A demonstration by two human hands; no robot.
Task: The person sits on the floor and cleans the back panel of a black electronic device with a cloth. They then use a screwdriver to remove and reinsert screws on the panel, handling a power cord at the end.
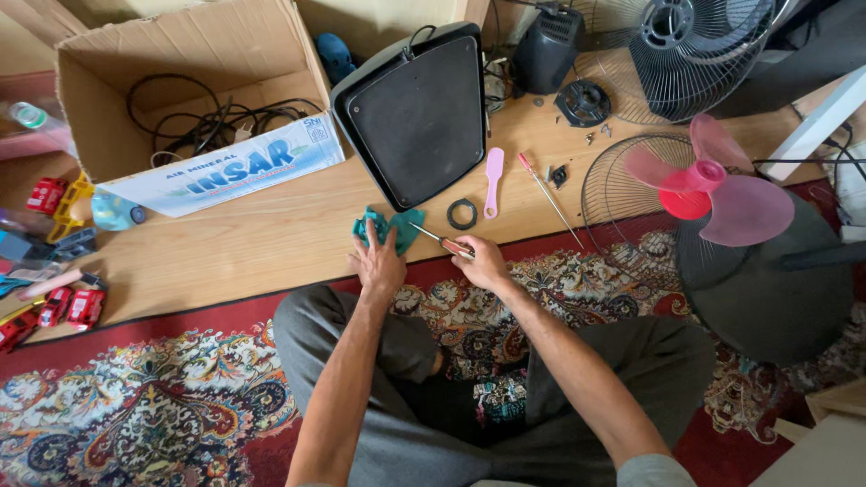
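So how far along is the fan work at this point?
Done: the fan is apart. One grille lies off, the pink blade sits on the other grille, and small screws are scattered on the wooden floor. In hand: the left hand presses a teal cloth while the right hand holds a screwdriver against it. Left: nothing looks reassembled.

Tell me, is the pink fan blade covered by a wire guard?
No, the pink fan blade is bare on top, and one wire guard lies behind it on the floor.
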